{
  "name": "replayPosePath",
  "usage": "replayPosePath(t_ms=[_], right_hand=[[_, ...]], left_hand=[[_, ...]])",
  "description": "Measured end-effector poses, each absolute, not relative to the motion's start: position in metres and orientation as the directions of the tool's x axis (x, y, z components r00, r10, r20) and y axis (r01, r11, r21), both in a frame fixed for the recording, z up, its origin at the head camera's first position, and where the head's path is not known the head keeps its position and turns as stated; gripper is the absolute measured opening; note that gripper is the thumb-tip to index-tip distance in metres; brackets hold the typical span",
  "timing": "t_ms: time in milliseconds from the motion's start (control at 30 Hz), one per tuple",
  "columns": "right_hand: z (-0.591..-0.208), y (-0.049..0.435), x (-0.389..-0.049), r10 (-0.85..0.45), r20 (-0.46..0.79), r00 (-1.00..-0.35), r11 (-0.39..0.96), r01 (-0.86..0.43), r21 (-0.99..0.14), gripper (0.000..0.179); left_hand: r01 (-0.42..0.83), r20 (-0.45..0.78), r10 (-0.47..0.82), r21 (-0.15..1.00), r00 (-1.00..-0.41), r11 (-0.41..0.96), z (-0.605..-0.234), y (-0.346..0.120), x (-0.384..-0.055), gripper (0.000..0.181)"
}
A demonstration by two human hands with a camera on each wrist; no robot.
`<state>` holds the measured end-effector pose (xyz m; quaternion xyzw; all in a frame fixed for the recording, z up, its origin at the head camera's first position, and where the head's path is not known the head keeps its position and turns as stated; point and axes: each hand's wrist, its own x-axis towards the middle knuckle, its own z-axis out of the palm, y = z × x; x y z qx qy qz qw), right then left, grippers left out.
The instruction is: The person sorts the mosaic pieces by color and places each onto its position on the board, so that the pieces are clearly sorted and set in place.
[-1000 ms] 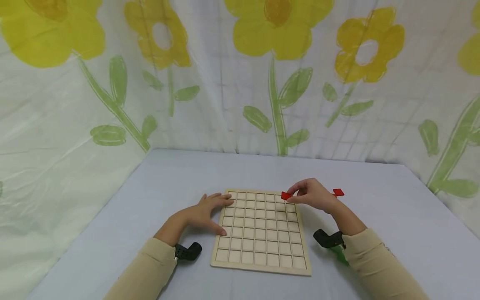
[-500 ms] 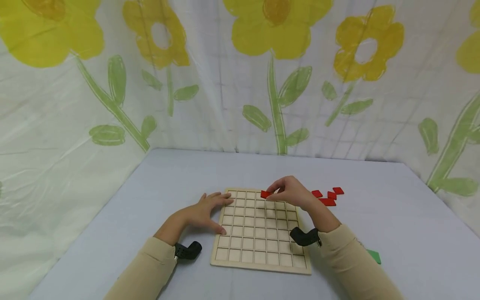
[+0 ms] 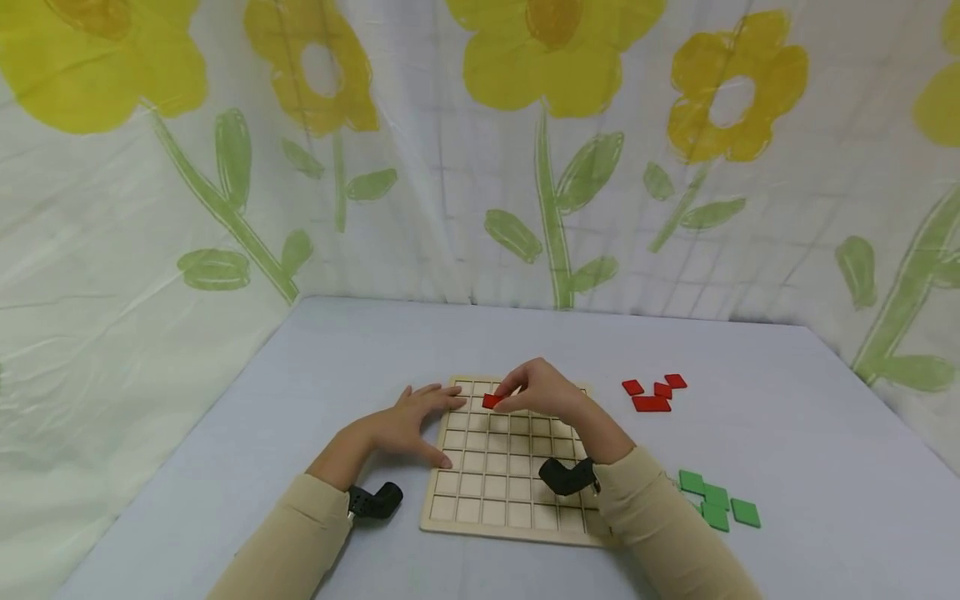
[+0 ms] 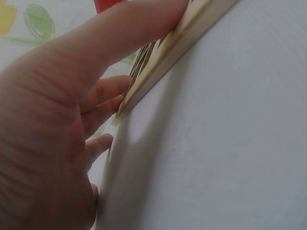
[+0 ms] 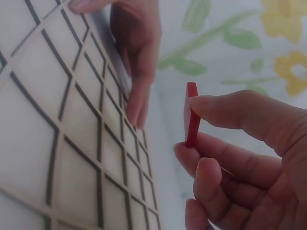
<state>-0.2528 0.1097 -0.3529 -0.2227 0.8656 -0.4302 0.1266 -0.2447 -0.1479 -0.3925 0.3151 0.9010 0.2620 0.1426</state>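
Note:
A square wooden grid board [image 3: 497,487] lies on the table, its cells outlined by thin raised ridges. My left hand [image 3: 401,429] rests on the board's left edge, fingers spread and straight, thumb lower down on the frame. Between thumb and fingertips my right hand [image 3: 542,392] pinches a small flat red tile [image 3: 491,401], held over the upper left part of the grid. In the right wrist view the red tile [image 5: 191,115] stands on edge in the pinch, apart from the board. The right forearm hides the board's lower right corner.
Several red tiles [image 3: 651,404] lie right of the board toward the back. Nearer the front right are several green tiles [image 3: 716,497], partly covered by the right sleeve [image 3: 660,517]. A white curtain with painted flowers [image 3: 420,250] hangs behind the table.
My right hand has moved left across the board's top with the red tile, from the upper right corner to the upper left. The red and green tiles have come into view. The left hand stays put.

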Motion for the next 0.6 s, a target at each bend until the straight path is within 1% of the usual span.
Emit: replayPosePath(t_ms=[200,367,600], right_hand=[[-0.360,0.091,-0.253,-0.515,-0.028,-0.857,0.520,-0.286,-0.805,0.017],[-0.362,0.078,-0.254,-0.523,-0.027,-0.852,0.513,-0.290,-0.808,0.015],[-0.365,0.065,-0.255,-0.498,-0.029,-0.867,0.585,-0.311,-0.749,0.014]], left_hand=[[0.499,-0.081,0.650,0.573,-0.755,0.650,-0.394,-0.148,-0.244,0.085],[0.499,-0.094,0.648,0.558,-0.756,0.663,-0.394,-0.149,-0.242,0.082],[0.497,-0.105,0.645,0.547,-0.757,0.673,-0.392,-0.149,-0.245,0.082]])
